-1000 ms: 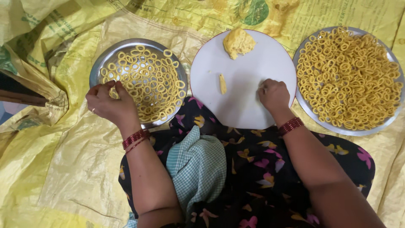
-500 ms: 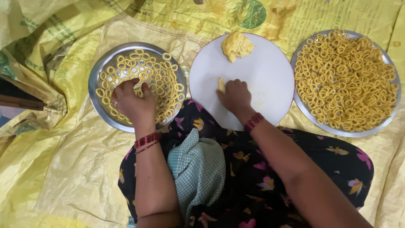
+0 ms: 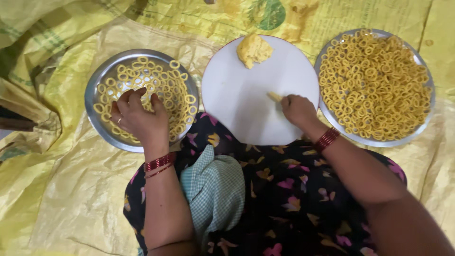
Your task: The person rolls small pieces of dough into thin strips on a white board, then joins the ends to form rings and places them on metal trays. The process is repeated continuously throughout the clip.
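Resting left hand (image 3: 137, 118) on dough rings (image 3: 161, 87) in steel plate (image 3: 102, 71) at nine o'clock, fingers spread apart. Pinching dough piece (image 3: 275, 96) with right hand (image 3: 297, 110), fingers together, on white plate (image 3: 246, 104) at centre; dough lump (image 3: 254, 49) at twelve, full tray (image 3: 419, 59) at three.

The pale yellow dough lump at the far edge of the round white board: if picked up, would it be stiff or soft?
The pale yellow dough lump is probably soft: its surface looks torn and uneven. It would likely not roll, since it sits slumped on the round white board. It may stick a little.
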